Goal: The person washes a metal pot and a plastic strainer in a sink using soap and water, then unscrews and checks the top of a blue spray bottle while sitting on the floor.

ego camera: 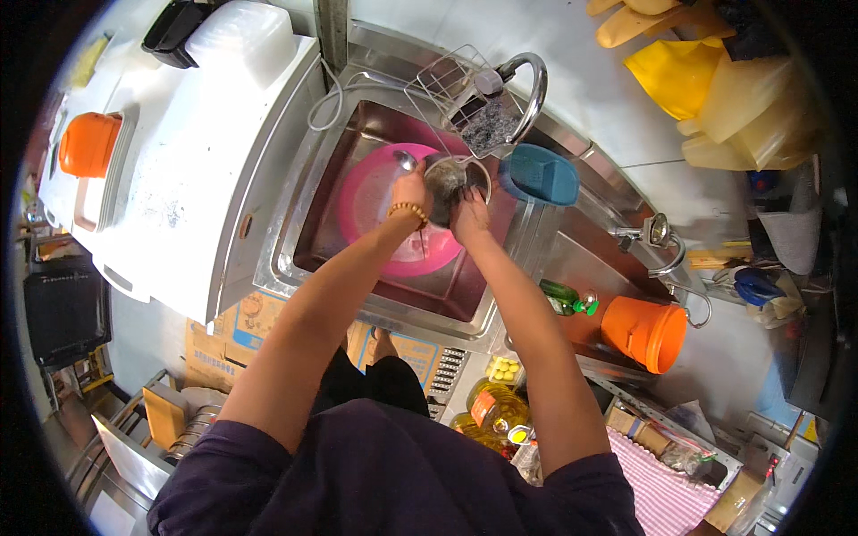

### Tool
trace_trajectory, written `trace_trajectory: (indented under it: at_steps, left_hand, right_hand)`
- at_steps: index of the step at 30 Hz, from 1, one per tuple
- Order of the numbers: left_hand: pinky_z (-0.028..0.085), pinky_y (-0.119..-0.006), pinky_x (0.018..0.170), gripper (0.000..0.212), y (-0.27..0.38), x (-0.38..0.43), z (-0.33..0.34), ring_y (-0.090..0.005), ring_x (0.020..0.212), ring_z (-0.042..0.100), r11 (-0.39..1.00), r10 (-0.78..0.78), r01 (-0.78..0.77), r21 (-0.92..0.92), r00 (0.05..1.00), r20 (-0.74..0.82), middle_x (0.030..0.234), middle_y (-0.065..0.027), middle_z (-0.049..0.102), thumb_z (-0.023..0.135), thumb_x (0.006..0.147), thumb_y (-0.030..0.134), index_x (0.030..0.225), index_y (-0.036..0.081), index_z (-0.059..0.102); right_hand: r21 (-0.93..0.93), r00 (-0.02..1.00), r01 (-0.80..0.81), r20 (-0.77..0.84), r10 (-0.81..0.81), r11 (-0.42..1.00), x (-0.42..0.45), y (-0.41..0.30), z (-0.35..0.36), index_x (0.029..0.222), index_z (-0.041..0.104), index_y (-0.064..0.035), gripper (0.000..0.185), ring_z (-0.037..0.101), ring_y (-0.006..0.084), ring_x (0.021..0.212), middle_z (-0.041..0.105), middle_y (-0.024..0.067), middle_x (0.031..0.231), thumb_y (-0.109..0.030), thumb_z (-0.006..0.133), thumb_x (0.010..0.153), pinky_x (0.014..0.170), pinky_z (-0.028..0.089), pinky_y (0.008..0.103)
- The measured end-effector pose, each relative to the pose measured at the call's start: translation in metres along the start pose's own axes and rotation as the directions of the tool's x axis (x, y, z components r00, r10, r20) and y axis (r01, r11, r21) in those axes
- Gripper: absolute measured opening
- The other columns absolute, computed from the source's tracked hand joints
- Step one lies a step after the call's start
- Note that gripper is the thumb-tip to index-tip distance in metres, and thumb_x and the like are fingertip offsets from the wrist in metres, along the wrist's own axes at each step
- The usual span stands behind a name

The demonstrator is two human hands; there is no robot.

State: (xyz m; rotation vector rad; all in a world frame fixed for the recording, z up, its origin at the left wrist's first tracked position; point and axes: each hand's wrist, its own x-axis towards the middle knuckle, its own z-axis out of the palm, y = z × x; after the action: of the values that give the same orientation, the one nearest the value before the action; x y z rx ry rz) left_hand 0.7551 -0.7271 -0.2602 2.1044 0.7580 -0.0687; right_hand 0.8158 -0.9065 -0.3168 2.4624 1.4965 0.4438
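A round metal pot or bowl (450, 184) is held over a pink plastic basin (362, 201) in the stainless steel sink (315, 234). My left hand (410, 191), with a beaded bracelet at the wrist, grips the vessel's left rim. My right hand (470, 213) is at the vessel's right side, its fingers reaching inside over the rim; whether they hold anything there is hidden. A metal spoon or ladle (405, 160) shows beside my left hand at the basin's edge. Water with some suds lies in the basin.
Behind the vessel are a wire rack (456, 74) with steel wool (491, 127) and a curved faucet (536, 87). A blue plastic basket (541, 175) stands right of the basin. Farther right are a green bottle (560, 296) and an orange bucket (637, 328). A white counter (174, 167) borders the left.
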Motion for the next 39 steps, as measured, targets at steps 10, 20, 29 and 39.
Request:
trace_trajectory:
  at_steps: [10,20,29,39]
  left_hand:
    - [0.056,-0.049,0.085,0.05,-0.058,0.028,-0.048,-0.0419,0.099,0.067,0.982,0.071,-0.079,0.17,0.996,0.055,0.106,-0.0253,0.068,0.055,0.085,0.003,0.132,0.019,0.06]
    - [0.058,-0.037,0.062,0.031,-0.091,0.013,0.038,-0.0233,0.075,0.069,0.489,-0.118,0.417,-0.766,0.902,0.415,0.097,-0.0145,0.07,0.066,0.086,0.005,0.116,-0.003,0.063]
    - [0.053,-0.036,0.087,0.044,-0.067,0.017,0.071,-0.0278,0.097,0.07,0.611,-0.148,-0.005,-0.791,0.982,-0.12,0.105,-0.0173,0.072,0.062,0.081,-0.001,0.125,0.002,0.06]
    - [0.057,-0.045,0.086,0.043,-0.047,0.022,-0.018,-0.0368,0.106,0.067,0.969,-0.247,0.247,0.001,0.966,0.076,0.117,-0.0194,0.068,0.057,0.09,0.015,0.132,0.014,0.06]
  right_hand:
    - [0.546,0.973,-0.018,0.201,-0.11,0.838,0.041,-0.039,-0.065,0.094,0.071,-0.0008,0.041,0.054,0.0361,0.122,0.066,0.0191,0.115,-0.039,0.059,0.094,0.11,0.034,0.0504]
    - [0.589,0.743,-0.649,0.351,0.57,0.482,0.033,-0.005,-0.083,0.142,0.042,-0.0035,0.068,0.058,0.0451,0.114,0.059,0.0302,0.124,-0.013,0.068,0.08,0.098,0.044,0.0487]
    - [0.418,0.376,-0.71,0.905,0.197,-0.567,0.001,-0.081,-0.086,0.107,0.062,0.0011,0.031,0.061,0.0225,0.065,0.061,0.0068,0.077,-0.027,0.064,0.094,0.058,0.051,0.0354]
    - [0.688,0.704,-0.697,0.601,0.379,0.203,-0.012,-0.062,-0.048,0.094,0.072,0.0026,0.033,0.061,0.0194,0.065,0.066,0.0113,0.071,-0.026,0.057,0.096,0.063,0.046,0.0341]
